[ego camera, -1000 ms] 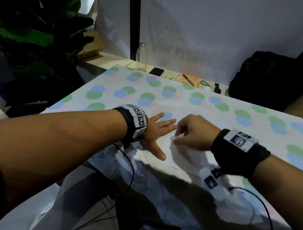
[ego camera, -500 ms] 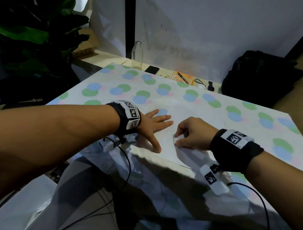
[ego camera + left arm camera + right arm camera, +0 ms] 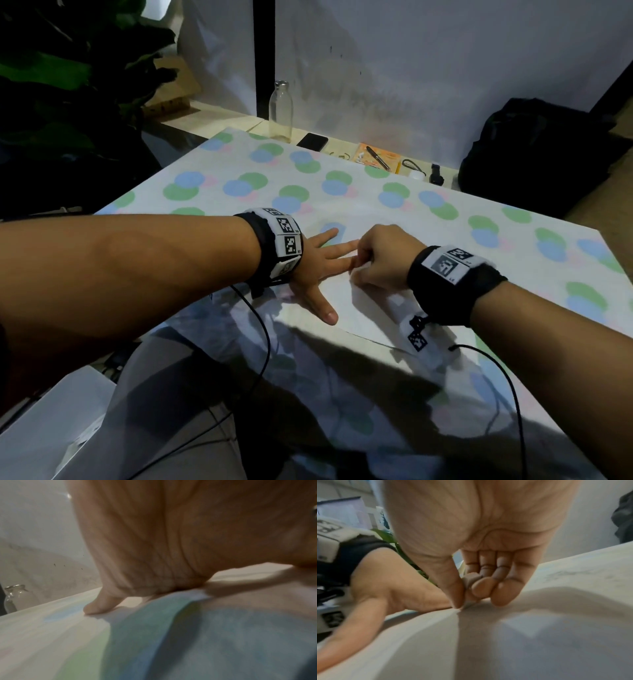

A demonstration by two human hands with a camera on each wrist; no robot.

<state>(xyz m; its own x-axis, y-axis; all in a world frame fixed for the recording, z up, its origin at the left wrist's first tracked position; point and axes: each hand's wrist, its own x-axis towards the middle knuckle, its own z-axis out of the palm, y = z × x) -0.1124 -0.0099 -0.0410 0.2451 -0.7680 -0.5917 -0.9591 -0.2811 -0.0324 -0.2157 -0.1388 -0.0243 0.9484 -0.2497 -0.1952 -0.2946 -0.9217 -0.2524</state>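
Item: one sheet of white paper (image 3: 363, 310), flat near the front edge of the table (image 3: 428, 219), both hands on it.
Step in hand, as I judge it: raising and creasing a fold.
Holding, the left grip (image 3: 317, 262): fingers straight and spread, pressed flat on the sheet to pin it.
Working, the right grip (image 3: 378, 260): curled tight, thumb and forefinger pinching a raised ridge of the paper just beside the left fingertips.
Next move, likely: I run the pinch along the ridge, with the left pinning the sheet against sliding.
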